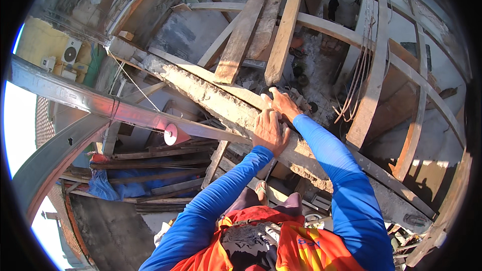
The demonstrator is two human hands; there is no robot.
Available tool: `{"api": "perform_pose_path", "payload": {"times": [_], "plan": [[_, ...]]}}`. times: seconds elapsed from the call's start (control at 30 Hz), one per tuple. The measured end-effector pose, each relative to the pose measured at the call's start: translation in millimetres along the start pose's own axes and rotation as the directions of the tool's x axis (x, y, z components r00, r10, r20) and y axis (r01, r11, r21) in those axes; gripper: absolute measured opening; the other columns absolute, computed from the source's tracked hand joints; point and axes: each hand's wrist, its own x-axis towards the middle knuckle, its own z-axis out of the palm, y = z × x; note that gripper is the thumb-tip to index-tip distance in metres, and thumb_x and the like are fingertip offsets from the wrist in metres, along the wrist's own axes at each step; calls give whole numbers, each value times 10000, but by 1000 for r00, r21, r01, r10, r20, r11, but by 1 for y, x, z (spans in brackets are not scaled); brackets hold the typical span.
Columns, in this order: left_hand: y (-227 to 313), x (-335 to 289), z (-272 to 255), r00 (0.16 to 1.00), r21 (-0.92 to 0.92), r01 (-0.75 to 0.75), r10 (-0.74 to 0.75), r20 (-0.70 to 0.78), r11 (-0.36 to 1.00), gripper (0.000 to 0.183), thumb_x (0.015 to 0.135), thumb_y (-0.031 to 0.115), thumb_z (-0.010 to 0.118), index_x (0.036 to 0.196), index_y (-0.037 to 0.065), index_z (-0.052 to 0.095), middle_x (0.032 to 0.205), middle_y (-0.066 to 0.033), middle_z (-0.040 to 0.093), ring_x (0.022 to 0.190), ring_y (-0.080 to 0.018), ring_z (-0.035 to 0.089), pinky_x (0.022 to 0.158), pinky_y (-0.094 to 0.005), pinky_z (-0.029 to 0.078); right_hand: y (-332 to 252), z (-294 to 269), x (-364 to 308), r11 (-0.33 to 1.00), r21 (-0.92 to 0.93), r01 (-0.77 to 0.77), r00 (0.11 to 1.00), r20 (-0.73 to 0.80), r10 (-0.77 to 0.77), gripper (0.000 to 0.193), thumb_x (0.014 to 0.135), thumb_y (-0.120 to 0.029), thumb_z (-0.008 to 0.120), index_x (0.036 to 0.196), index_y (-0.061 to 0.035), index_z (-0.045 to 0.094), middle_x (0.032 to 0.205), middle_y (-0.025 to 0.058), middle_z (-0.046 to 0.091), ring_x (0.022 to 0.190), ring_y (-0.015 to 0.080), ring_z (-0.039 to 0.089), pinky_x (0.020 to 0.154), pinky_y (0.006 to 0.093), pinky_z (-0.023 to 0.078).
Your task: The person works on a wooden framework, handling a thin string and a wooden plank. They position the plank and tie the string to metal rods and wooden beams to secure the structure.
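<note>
My left hand (271,131) lies on top of a rough concrete beam (216,96), its fingers bent and bunched together; whatever is under them is hidden. Just beyond it, my right hand (284,104) reaches to the beam's far side, closed around a dark rounded thing (267,91) that is mostly covered by the fingers. A timber (241,92) runs along the far side of the beam. Right above my right hand, a wooden plank (285,30) ends close to the dark thing.
A metal beam (95,101) crosses at left, with a pink cone-shaped piece (175,134) beside it and a thin string (133,81) above. Planks and a blue tarp (125,183) lie below. Wooden rafters (374,70) and hanging cables (359,78) span an open drop; a person (332,6) stands far below.
</note>
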Motion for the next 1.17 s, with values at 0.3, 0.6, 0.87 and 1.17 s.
{"api": "perform_pose_path", "payload": {"times": [0.3,0.6,0.87,1.17], "plan": [[2,1,-3,1000,-34,16,-15,15,999,439,758,184,695,1118,45,486,1111,-161,511,1071,-349,528,943,-451,414,9,1,3,999,-13,51,998,-33,-52,753,926,-633,564,1366,-23,525,1202,375,612,1190,509,576,1012,515,478],[0,2,0,997,-17,-59,58,-42,998,391,759,185,676,1078,44,499,1052,-156,523,1022,-347,528,925,-449,407,26,13,15,991,-59,117,977,-170,-126,674,898,-595,630,1293,-51,583,1092,334,667,1101,492,627,947,508,516],[-6,-4,-1,995,66,-1,-6,102,998,414,788,259,652,1111,30,533,1077,-181,542,1076,-377,505,980,-493,378,-79,-2,69,981,187,49,979,-206,-10,596,982,-428,580,1378,9,500,1211,225,683,1173,364,635,1008,411,481],[-24,-7,7,931,202,-30,-46,361,979,716,825,450,620,1419,76,481,1494,-154,449,1415,-335,364,1208,-482,210,-139,42,101,865,471,-170,981,1,192,837,883,-515,714,1387,104,463,1424,276,516,1276,341,567,1053,378,476]]}}
